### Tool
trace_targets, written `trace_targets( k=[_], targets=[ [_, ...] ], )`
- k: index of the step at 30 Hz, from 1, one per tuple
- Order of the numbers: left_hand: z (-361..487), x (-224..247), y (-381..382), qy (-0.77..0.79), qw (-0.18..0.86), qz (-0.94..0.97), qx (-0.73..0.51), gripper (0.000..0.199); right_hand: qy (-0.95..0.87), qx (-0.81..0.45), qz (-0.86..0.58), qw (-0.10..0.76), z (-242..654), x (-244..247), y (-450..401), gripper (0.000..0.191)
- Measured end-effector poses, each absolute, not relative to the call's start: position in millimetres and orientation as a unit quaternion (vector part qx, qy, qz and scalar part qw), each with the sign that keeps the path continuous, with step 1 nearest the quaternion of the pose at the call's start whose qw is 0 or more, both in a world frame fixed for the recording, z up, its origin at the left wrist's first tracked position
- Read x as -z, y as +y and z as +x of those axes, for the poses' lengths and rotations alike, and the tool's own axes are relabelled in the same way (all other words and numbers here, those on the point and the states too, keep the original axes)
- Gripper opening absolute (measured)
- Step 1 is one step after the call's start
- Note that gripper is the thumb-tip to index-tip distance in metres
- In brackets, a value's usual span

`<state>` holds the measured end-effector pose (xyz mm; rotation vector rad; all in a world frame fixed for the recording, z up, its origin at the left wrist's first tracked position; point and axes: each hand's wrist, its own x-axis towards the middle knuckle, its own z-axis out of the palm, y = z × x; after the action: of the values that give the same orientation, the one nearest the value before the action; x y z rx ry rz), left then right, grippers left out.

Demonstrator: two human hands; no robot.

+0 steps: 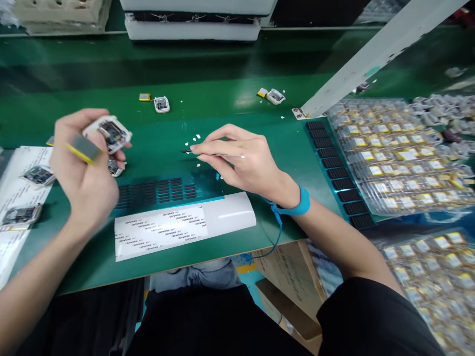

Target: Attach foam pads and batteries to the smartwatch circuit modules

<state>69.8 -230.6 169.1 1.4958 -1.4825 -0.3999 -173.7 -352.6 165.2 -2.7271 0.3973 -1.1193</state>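
Observation:
Raised at the left, my left hand (pixel 83 163) is closed on a small white-cased circuit board (pixel 113 133). A yellow-edged battery (pixel 84 149), blurred, hangs against the back of that hand. Just below its fingers, another white-cased board (pixel 114 168) partly shows; whether the hand touches it I cannot tell. Over the middle of the bench, my right hand (pixel 241 155) pinches thin metal tweezers (pixel 232 155). A small dark strip (pixel 184 152) shows at their tip, pointing left. Beneath them lie several white scraps (pixel 198 136). Nearby is a sheet of small black strips (pixel 166 189).
White printed backing paper (pixel 159 235) curls along the bench's front edge. Two boards with batteries (pixel 162 104) (pixel 275 96) lie farther back. At the right are black pads (pixel 336 173), stacked clear trays of batteries (pixel 393 158) and a slanted white post (pixel 371 54). A blue cord (pixel 278 232) trails from my right wrist.

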Motion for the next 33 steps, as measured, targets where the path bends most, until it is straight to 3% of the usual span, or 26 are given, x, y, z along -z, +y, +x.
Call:
trace_targets(
  k=[2,4,8,15,22,33],
  targets=[
    [78,-172,-244,-0.457,0.577,0.614,0.286,0.018,0.128,0.379,-0.913,0.077,-173,-163,-354,0.023],
    [78,-177,-251,-0.366,0.591,0.592,0.408,0.007,0.123,0.376,-0.916,0.068,-173,-161,-354,0.021],
    [60,-190,-246,-0.345,0.561,0.548,0.515,0.014,0.119,0.396,-0.91,0.044,-171,-159,-354,0.019],
    [40,-187,-240,-0.269,0.596,0.567,0.501,0.003,0.042,0.466,-0.884,-0.005,-173,-166,-344,0.017],
    [30,-178,-236,-0.227,0.649,0.57,0.45,0.014,-0.065,0.406,-0.9,-0.141,-173,-174,-321,0.014],
    [23,-175,-229,-0.255,0.62,0.565,0.481,0.018,-0.038,0.406,-0.907,-0.109,-168,-166,-315,0.017]
  ],
)
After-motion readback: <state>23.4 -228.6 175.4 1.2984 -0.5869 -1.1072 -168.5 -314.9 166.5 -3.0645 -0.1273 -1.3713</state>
